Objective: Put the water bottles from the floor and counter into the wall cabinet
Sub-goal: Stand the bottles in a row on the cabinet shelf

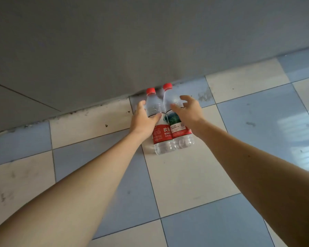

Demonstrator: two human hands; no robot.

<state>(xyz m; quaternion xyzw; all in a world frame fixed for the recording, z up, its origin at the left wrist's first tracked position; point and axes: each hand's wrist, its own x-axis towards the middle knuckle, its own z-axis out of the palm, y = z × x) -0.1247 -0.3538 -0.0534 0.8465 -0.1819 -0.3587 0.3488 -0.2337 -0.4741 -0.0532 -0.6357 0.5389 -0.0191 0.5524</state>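
Your left hand wraps the left clear plastic red-capped water bottle | your right hand spread open on its twin bottle at 3 o'clock | checkered tile floor

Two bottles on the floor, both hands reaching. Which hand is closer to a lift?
Left. The left hand already wraps the left bottle, thumb across its front. The right hand is open, fingers spread beside the right bottle, not closed.

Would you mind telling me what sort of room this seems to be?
Probably a kitchen or utility room at floor level: a checkered tile floor, a grey wall, and two bottles standing there.
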